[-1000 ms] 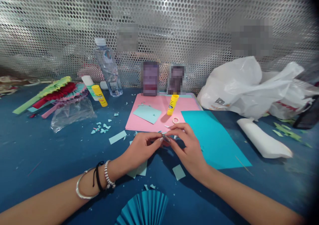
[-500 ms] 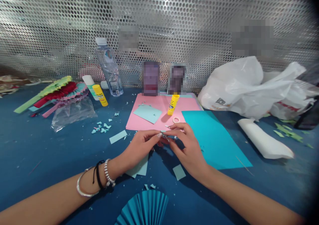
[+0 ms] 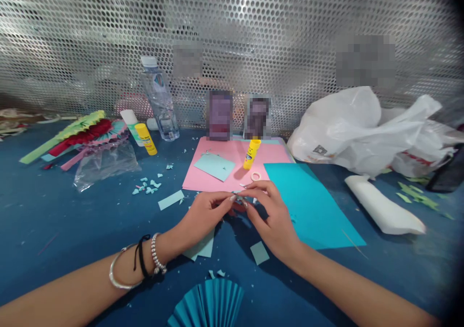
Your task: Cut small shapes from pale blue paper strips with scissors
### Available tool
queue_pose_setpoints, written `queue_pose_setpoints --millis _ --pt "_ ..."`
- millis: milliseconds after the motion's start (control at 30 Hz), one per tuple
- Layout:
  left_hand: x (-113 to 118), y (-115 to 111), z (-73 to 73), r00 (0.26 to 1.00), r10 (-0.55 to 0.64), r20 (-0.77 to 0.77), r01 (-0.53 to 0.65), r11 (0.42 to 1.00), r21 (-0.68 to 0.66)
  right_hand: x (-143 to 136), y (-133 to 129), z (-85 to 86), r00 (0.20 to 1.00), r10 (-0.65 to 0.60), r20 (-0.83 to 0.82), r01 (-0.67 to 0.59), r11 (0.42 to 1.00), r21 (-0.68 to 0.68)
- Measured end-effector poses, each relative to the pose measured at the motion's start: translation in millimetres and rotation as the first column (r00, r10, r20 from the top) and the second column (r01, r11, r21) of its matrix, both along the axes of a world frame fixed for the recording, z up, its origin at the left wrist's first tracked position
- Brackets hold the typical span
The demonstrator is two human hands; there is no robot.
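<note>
Fingertips of my left hand (image 3: 207, 216) and my right hand (image 3: 274, 217) meet in the middle, both pinching a small pale blue paper piece (image 3: 239, 198). Its shape is mostly hidden by the fingers. Just beyond the hands lies a white tape ring (image 3: 255, 176) on pink paper (image 3: 194, 177), with a yellow glue stick (image 3: 251, 154) upright behind it. Under my right wrist spreads a bright blue sheet (image 3: 319, 206). A pale square of paper (image 3: 260, 253) lies below that hand, and a pleated blue paper fan (image 3: 210, 304) is closest to me.
Paper scraps (image 3: 148, 187) and a pale strip (image 3: 171, 200) lie to the left. Farther back are a water bottle (image 3: 161, 100), another glue stick (image 3: 145, 138) and coloured pleated fans (image 3: 83, 134). White plastic bags (image 3: 337, 124) and a white roll (image 3: 384, 206) occupy the right.
My fingers have shifted slightly around the small paper piece, still pinching it. Otherwise the scene stays the same apart from a slight camera movement.
</note>
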State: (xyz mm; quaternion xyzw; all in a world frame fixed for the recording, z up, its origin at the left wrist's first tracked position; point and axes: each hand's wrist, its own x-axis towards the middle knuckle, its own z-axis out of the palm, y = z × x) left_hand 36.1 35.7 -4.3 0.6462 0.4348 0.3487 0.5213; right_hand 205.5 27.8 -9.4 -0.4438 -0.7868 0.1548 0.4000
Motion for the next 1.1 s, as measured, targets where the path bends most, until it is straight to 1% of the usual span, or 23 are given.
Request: queue_pose_setpoints --millis 233,400,600,767,933,1100 --pt "1.1 -1.0 3.5 1.000 0.003 0.009 -0.004 1.000 0.027 -0.7 0.2 0.5 1.000 0.001 -0.008 -0.001 1.000 -0.017" --pt "1.2 -2.0 4.6 1.000 0.001 0.012 -0.001 1.000 0.020 -0.2 0.5 -0.2 1.000 0.008 -0.016 -0.009 1.000 -0.028" --pt "0.3 -2.1 3.7 0.999 0.017 -0.043 -0.016 0.999 0.028 -0.5 0.9 -0.4 1.000 -0.001 -0.029 -0.001 0.999 -0.052" --pt "-0.2 -1.6 1.8 0.999 0.022 -0.034 -0.022 1.000 0.014 -0.4 0.2 1.1 0.999 0.010 -0.051 -0.013 0.998 -0.060" --pt "0.3 -2.3 1.6 0.999 0.007 -0.046 -0.006 1.000 0.022 -0.2 1.4 2.1 0.997 0.025 -0.072 -0.031 0.997 -0.071" --pt "0.4 -2.2 2.2 0.997 -0.014 -0.082 0.017 0.999 0.031 -0.3 2.2 1.4 0.997 0.030 -0.070 -0.033 0.998 -0.047"
